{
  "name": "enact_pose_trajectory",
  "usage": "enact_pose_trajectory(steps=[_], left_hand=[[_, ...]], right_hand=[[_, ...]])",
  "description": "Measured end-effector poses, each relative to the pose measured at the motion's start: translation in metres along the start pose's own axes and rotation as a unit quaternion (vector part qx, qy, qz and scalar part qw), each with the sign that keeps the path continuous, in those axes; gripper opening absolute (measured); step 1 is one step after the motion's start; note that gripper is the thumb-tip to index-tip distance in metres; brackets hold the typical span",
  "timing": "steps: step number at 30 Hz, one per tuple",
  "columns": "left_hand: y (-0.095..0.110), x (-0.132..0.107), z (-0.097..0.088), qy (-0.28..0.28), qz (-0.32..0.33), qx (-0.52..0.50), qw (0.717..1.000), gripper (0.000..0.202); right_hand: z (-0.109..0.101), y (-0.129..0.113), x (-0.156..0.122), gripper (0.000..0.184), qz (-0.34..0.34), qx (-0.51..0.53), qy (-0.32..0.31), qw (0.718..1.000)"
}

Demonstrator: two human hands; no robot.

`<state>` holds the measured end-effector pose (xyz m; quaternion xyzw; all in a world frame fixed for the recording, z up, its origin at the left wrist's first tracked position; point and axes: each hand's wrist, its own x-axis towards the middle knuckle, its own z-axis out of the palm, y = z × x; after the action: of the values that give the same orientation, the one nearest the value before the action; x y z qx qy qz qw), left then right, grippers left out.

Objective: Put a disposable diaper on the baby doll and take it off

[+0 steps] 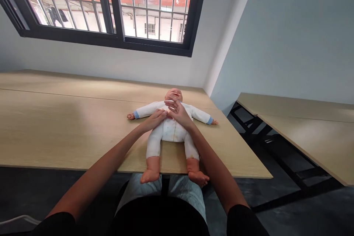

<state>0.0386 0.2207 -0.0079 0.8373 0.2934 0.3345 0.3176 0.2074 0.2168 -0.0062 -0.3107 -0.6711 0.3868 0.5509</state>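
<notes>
Tabletop (55, 129) of pale wood stretches wide and bare-topped left of the baby doll (168, 131), leaving a narrower strip toward the right edge. The doll lies on its back mid-table, its feet (149, 176) jutting past the near edge. Left hand (153, 120) lies flat on its chest, held narrow; right hand (179, 113) rests just beside, spread wider, neither gripping.
</notes>
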Motion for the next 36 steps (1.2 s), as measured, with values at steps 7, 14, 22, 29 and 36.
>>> enact_pose_trajectory(steps=[7,14,22,29,36], left_hand=[[-0.01,-0.002,0.011,-0.004,0.105,0.15,0.983,0.045],[-0.007,-0.004,0.011,0.009,0.137,0.178,0.974,0.041],[-0.002,-0.006,0.011,0.025,0.165,0.13,0.977,0.044],[-0.006,-0.005,0.013,-0.016,0.142,0.143,0.979,0.038],[-0.006,-0.005,0.01,-0.055,0.132,0.125,0.982,0.034]], right_hand=[[-0.029,-0.007,-0.005,0.025,-0.021,-0.053,0.227,0.972],[-0.05,-0.003,-0.041,0.02,-0.047,-0.253,0.193,0.947],[-0.05,0.01,-0.052,0.025,-0.089,-0.347,0.062,0.932],[-0.046,0.011,-0.052,0.024,-0.063,-0.347,0.06,0.934],[-0.042,0.007,-0.053,0.023,-0.017,-0.329,0.062,0.942]])
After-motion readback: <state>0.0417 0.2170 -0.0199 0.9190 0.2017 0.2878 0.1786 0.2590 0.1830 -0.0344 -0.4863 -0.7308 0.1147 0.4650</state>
